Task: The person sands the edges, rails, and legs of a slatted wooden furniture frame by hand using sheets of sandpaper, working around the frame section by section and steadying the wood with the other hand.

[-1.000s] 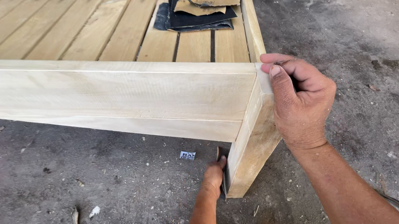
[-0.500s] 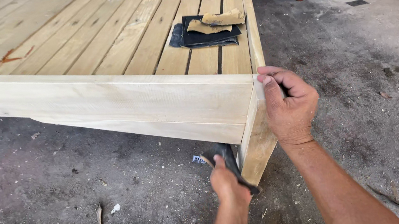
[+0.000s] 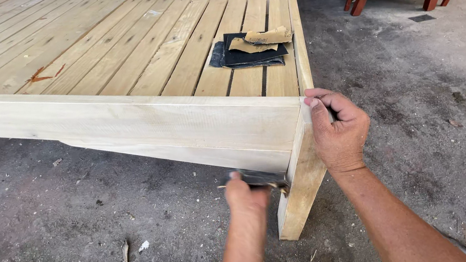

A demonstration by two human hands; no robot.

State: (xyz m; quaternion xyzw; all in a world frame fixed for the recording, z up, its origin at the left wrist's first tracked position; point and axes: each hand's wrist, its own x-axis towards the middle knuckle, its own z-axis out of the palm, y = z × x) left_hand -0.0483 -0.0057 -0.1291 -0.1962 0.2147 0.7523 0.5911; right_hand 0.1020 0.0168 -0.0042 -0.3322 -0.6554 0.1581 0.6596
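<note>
The left hand (image 3: 246,193) is closed on a dark piece of sandpaper (image 3: 261,177), pressed under the pale front rail (image 3: 123,125) right beside the corner leg (image 3: 298,185). The right hand (image 3: 337,131) grips the top of that leg at the bed frame's corner; it seems to clutch something dark, though the view is too poor to be sure. More folded sandpaper sheets (image 3: 252,49) lie on the slats behind the leg. Working blind under the rail, knuckles could scrape the leg's edge, or uneven pressure could round the corner.
</note>
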